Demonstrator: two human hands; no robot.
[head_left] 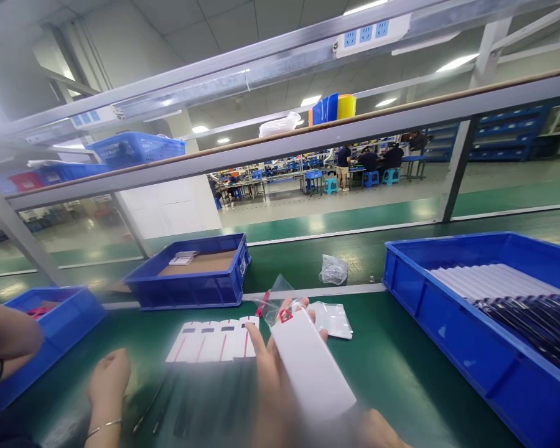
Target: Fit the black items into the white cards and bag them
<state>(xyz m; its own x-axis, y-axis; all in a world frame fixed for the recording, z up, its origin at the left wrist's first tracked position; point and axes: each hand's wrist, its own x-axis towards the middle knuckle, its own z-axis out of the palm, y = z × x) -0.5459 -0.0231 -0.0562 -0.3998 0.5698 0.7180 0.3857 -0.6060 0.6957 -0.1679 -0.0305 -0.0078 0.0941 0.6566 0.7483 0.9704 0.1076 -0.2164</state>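
My left hand (pixel 269 364) is wrapped round a long white box (pixel 310 364), thumb on its left side and fingertips showing past its far end. A red mark is on the box's upper end. Clear plastic film (pixel 280 289) with a red strip (pixel 262 304) shows just beyond that end. At the box's lower end is my right hand (pixel 380 430), blurred and cut by the frame, its fingers hidden. To the left lie several white pieces (pixel 208 341) in a row, with red lines and dark windows. Clear plastic bags (pixel 333 319) lie behind the box.
A co-worker's hand (pixel 109 376) with a bracelet is at left. Blue bins stand at far left (pixel 74 330), back left (pixel 191 292) and right (pixel 438 317), the right one holding white tubular pieces and black cables (pixel 532 323). Crumpled plastic (pixel 333 269) lies behind.
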